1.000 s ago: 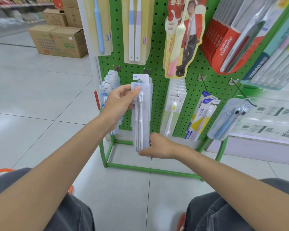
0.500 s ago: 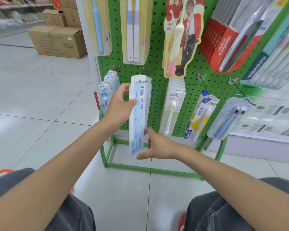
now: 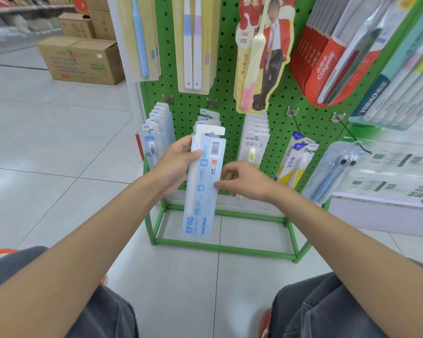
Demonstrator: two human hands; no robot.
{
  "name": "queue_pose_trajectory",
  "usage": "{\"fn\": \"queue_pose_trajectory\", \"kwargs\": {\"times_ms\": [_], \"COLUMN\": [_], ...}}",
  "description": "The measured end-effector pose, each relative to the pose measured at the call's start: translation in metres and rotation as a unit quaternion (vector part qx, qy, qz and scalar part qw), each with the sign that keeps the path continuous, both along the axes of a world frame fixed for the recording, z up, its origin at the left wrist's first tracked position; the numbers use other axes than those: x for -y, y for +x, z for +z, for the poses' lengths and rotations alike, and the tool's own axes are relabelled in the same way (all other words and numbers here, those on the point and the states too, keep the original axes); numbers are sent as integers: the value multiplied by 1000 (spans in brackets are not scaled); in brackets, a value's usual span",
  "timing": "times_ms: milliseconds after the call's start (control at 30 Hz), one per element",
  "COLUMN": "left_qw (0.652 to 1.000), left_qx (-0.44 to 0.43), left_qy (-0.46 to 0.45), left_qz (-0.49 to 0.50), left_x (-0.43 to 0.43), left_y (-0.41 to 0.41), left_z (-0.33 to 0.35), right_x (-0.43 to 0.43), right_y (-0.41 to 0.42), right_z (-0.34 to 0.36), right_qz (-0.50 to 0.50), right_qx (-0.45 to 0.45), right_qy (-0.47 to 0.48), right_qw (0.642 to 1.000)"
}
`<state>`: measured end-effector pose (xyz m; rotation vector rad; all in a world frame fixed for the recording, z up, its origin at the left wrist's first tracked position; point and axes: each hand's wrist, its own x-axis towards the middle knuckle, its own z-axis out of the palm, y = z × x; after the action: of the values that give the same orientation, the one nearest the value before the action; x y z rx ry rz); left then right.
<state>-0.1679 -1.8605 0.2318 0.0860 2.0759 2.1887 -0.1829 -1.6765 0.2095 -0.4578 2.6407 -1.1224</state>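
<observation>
Head view: a toothbrush pack [image 3: 200,189] is held up between both hands in front of a green pegboard rack [image 3: 226,57].
Pack face: the printed back with its barcode is turned toward the camera.
Pack attitude: it is held nearly upright, with the lower end leaning slightly to the left, clear of the tiled floor [image 3: 59,142].
Pack place: it is held before the hanging packs [image 3: 206,118] on the second hook from the left in the lower row; whether they are touched cannot be told.
Left hand [image 3: 175,164]: the upper left edge of the pack is gripped, with the thumb laid across the face just below the hang tab; the fingers are hidden behind.
Right hand [image 3: 244,181]: the right edge is pinched at mid height between the thumb and curled fingers.
Left neighbour: a row of blue-carded packs [image 3: 156,132] is hung just beside.
Right neighbour: a row of white packs [image 3: 254,140] is hung there, with a yellow-bristled brush showing.
Upper right: red Colgate packs [image 3: 325,67] are hung at a slant.
Background: a cardboard box [image 3: 81,62] is set on the floor, well apart from the rack.
</observation>
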Motion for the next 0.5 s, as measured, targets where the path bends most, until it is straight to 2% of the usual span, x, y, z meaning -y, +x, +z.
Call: {"fn": "queue_pose_trajectory", "kwargs": {"times_ms": [267, 500], "left_qw": [999, 998], "left_qx": [28, 40], "left_qy": [-20, -7], "left_qz": [-38, -47], "left_x": [-3, -4], "left_y": [0, 0], "left_z": [-6, -7], "right_x": [-11, -10], "right_y": [-5, -5], "right_z": [35, 38], "right_qz": [-84, -98], "right_qx": [-54, -41], "right_qy": [-148, -166], "right_qw": [984, 980]}}
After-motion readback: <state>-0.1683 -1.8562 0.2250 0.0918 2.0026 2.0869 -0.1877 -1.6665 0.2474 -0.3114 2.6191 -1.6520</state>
